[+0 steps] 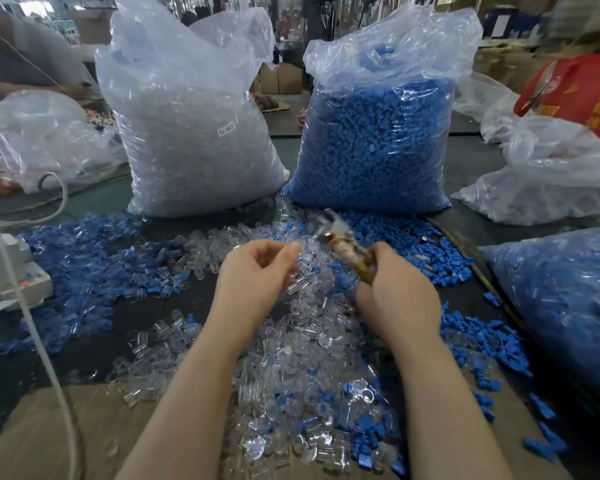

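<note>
Right hand [395, 299] is gripping the little hammer [345, 249] by its wooden handle, over the clear pieces [291, 358] lying mid-table toward the near edge. Left hand [257, 271] is curling its fingers, can't tell around what. I'd be going for short taps, with fingertips well clear.

Beyond the left hand [253, 271] stands a tall bag of clear pieces [194, 133] with a small label [226, 129] reading SJ 017. Just beside it, beyond the right hand [395, 292], stands a tall bag of blue pieces [374, 143]. Far to the left of the left hand lies a white power strip [11, 271], with a white cable [45, 358] running past it. To the right of the right hand lies a lower bag of blue parts [561, 306], and a red bag [575, 88] sits farther back.
</note>
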Tool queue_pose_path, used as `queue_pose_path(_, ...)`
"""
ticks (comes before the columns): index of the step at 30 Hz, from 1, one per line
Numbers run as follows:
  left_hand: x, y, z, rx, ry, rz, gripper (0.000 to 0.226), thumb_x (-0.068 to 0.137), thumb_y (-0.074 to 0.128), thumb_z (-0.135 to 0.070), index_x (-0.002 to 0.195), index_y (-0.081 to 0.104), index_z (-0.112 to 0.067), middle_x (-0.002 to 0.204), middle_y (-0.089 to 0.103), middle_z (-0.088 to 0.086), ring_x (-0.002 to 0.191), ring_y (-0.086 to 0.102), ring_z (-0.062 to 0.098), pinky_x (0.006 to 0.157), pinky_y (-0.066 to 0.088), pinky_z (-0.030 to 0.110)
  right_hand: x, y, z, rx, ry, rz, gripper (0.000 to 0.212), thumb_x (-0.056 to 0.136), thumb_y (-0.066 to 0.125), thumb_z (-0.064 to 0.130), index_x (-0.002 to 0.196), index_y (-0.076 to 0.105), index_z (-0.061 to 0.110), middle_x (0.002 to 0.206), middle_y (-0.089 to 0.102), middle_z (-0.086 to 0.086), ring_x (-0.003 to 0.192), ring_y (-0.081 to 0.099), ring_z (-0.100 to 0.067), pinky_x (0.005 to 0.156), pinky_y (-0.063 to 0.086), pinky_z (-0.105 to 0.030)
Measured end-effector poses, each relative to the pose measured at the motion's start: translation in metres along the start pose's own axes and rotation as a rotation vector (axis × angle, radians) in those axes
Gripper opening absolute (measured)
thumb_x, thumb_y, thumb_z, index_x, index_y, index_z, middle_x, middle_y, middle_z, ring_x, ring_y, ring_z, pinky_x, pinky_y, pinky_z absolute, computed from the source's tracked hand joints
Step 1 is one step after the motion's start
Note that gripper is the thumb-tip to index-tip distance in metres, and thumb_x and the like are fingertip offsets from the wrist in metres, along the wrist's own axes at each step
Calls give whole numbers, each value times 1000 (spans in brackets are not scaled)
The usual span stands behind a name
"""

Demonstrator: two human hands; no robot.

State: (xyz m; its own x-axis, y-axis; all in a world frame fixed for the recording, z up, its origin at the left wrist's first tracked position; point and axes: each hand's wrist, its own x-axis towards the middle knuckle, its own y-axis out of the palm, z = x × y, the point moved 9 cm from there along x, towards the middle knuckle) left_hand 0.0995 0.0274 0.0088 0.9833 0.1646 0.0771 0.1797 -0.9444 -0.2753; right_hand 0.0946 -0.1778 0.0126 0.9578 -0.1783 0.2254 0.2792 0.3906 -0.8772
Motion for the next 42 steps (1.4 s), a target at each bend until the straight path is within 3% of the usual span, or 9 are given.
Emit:
queue_pose_path(5, 3, -2, 14, 441, 9, -15, 11, 88, 68, -36, 97, 68, -28, 88, 69, -14, 85, 64, 6, 80, 50, 27, -4, -16, -62, -5, 415, -113, 20, 90, 61, 26, 99, 51, 11, 69, 44, -1, 54, 34, -19, 47, 21, -27)
queue_pose_path(7, 4, -1, 16, 541, 19, -10, 15, 90, 66, -35, 103, 66, -28, 92, 67, -13, 85, 62, 7, 79, 48, 27, -8, -15, -76, -45, 499, -91, 28, 91, 62, 23, 110, 55, 4, 92, 56, -12, 63, 40, -26, 52, 30, -30)
queue_pose_path(10, 6, -2, 24, 614, -13, 7, 19, 92, 61, -32, 110, 65, -26, 101, 66, -6, 83, 61, 12, 77, 48, 29, -9, -10, -84, -86, 542, -42, 36, 91, 64, 24, 116, 56, 0, 120, 54, -22, 69, 42, -29, 59, 38, -36)
queue_pose_path(14, 9, 4, 35, 614, -73, 113, 25, 94, 59, -29, 119, 61, -25, 116, 61, 0, 92, 60, 16, 82, 49, 30, -5, 0, -79, -140, 494, 36, 27, 91, 63, 26, 109, 59, 6, 114, 60, -18, 61, 45, -25, 58, 42, -33)
queue_pose_path(17, 10, 8, 39, 603, -83, 158, 35, 93, 61, -31, 128, 58, -25, 123, 60, 1, 97, 59, 14, 83, 46, 27, -1, 6, -67, -168, 399, 93, 18, 91, 62, 24, 100, 52, 13, 104, 60, -11, 55, 37, -19, 50, 32, -29)
queue_pose_path(23, 3, 22, 35, 569, -46, 253, 48, 89, 68, -37, 134, 55, -30, 119, 57, -7, 95, 57, 9, 81, 44, 24, 5, 22, -44, -127, 225, 186, 12, 89, 60, 24, 92, 50, 19, 75, 49, 0, 60, 45, -17, 47, 28, -28)
queue_pose_path(33, 1, 26, 31, 598, 18, 238, 31, 89, 70, -33, 119, 61, -34, 106, 60, -10, 89, 59, 5, 79, 46, 23, 9, 14, -50, 39, 203, 60, 15, 88, 61, 28, 80, 51, 22, 70, 55, 2, 59, 48, -15, 46, 30, -26)
queue_pose_path(38, 3, 23, 31, 594, 15, 216, 20, 86, 73, -32, 102, 61, -35, 91, 58, -18, 80, 55, -2, 65, 42, 17, 11, 21, -38, 126, 99, 188, 16, 84, 67, 34, 79, 61, 21, 69, 62, 3, 63, 57, -16, 50, 42, -27)
queue_pose_path(42, 4, 20, 33, 617, -7, 205, 20, 84, 75, -33, 95, 59, -36, 88, 58, -16, 76, 54, -2, 57, 36, 15, 7, 28, -21, 21, 13, 230, 19, 83, 67, 36, 75, 60, 20, 67, 60, 4, 63, 56, -15, 51, 39, -27)
